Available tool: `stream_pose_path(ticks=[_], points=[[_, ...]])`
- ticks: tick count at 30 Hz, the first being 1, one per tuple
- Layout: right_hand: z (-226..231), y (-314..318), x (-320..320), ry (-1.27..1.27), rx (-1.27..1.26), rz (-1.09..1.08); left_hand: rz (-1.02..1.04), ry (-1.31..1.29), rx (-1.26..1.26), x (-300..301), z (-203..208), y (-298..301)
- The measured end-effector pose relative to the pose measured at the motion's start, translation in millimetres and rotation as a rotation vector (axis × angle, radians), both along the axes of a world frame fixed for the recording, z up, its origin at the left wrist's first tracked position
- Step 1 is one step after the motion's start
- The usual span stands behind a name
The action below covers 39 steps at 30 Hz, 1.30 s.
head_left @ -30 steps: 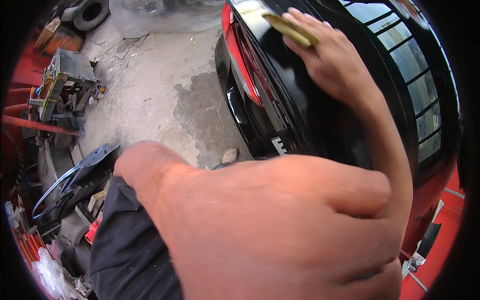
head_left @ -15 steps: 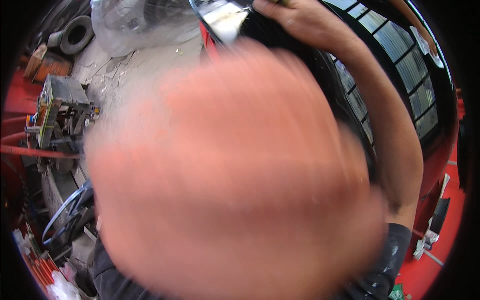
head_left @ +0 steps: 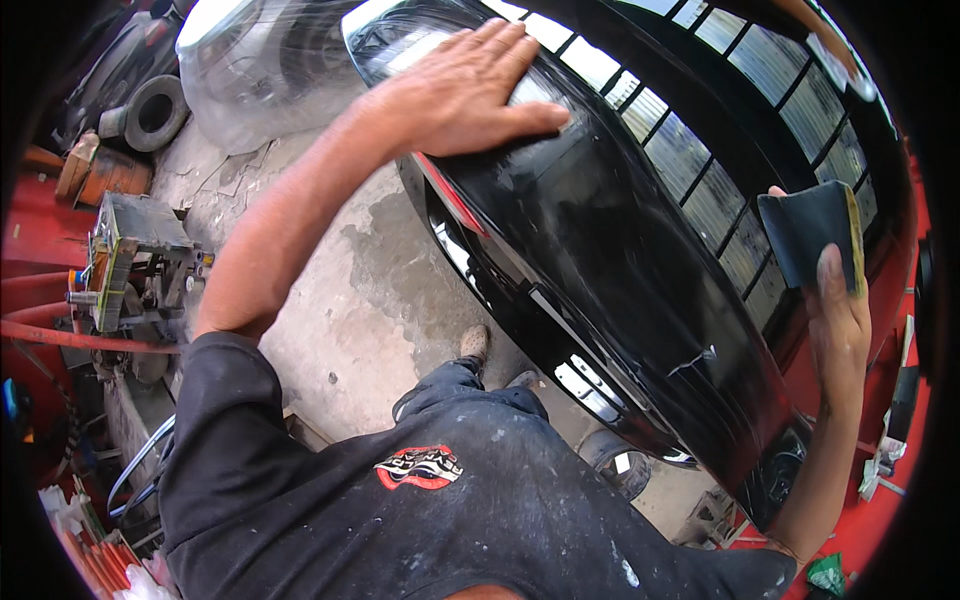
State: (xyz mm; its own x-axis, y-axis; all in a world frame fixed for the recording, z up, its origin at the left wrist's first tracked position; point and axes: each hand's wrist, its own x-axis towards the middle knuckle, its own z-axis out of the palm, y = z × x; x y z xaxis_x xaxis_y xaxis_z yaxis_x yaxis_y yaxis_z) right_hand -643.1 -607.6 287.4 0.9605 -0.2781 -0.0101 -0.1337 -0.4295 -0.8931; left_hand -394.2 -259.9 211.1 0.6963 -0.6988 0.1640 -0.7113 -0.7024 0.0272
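Note:
My left hand [head_left: 475, 95] lies flat, fingers stretched out, on the glossy black rear end of a car [head_left: 600, 230], close to its far left corner. To the right, my right hand [head_left: 838, 320] grips a dark grey piece of sandpaper [head_left: 805, 235] with a yellowish backing along one edge. Its thumb presses on the dark face, and most of the fingers are hidden behind. The sandpaper is held up, apart from the car body. Below my left wrist runs a red tail light [head_left: 455, 195]. A pale scuff [head_left: 695, 358] marks the black paint nearer me.
At the far right, another person's hand [head_left: 850, 80] touches the car with a white cloth [head_left: 829, 62]. A plastic-covered object [head_left: 265, 75] and a tyre [head_left: 157, 112] stand at far left. A metal stand [head_left: 145, 240] and red bars [head_left: 90, 338] are left of me.
The blurred hand that filled the view has gone; my left hand now rests on the car. My right hand has come back from the far end toward the right, where the sandpaper shows.

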Motion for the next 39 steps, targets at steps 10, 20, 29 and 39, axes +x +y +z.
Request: stream_pose_path(ticks=[10,20,29,39], points=[[16.6,5.6,-67.7,-0.131,-0.007,0.278,-0.019,-0.167,-0.03,-107.9,-12.4,-50.5],[10.9,-45.2,-180.3,-0.136,0.07,0.195,-0.189,0.092,-0.138,-210.0,-21.8,-107.6],[-7.8,-74.8,-238.6,-0.215,0.235,0.111,-0.667,0.284,-0.347,-347.1,-18.6,-209.1],[-10.4,-78.3,-277.1,-0.304,0.236,-0.033,-0.811,0.25,-0.405,-377.7,-27.1,-212.3]])
